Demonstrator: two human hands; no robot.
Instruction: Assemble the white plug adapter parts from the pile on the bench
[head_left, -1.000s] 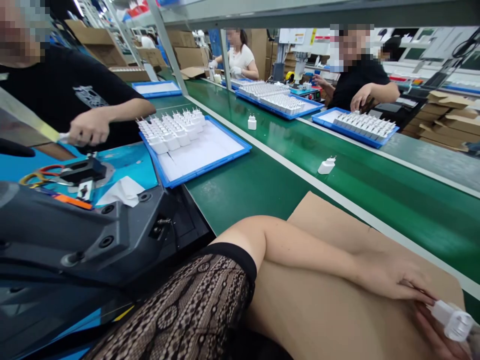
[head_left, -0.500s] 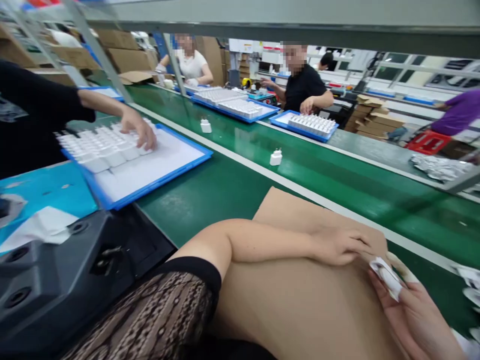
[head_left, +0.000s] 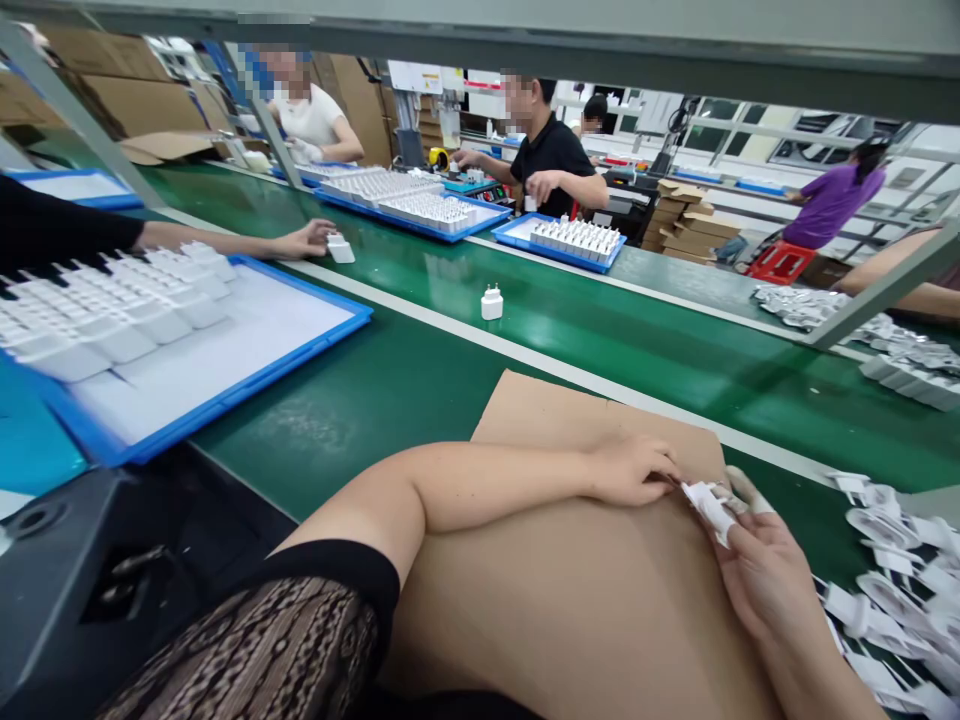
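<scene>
Low on the brown cardboard sheet (head_left: 592,590), my right hand (head_left: 757,570) grips a white plug charger (head_left: 706,510), partly hidden by my fingers. My left hand (head_left: 634,470) comes in from the left, its fingertips against the charger's near end. A black lace sleeve (head_left: 262,640) covers my upper left arm. Across the belt, a co-worker's hand (head_left: 306,240) lies beside a single white charger (head_left: 340,249).
A blue tray (head_left: 225,375) of white chargers sits at left on the green conveyor belt (head_left: 352,420). A heap of white bagged chargers (head_left: 892,590) lies to my right. A black machine housing (head_left: 112,590) fills the lower left corner.
My view has swung right. My hands have come closer together around the charger. The co-worker's hand has moved from the tray to a charger on the belt.
</scene>
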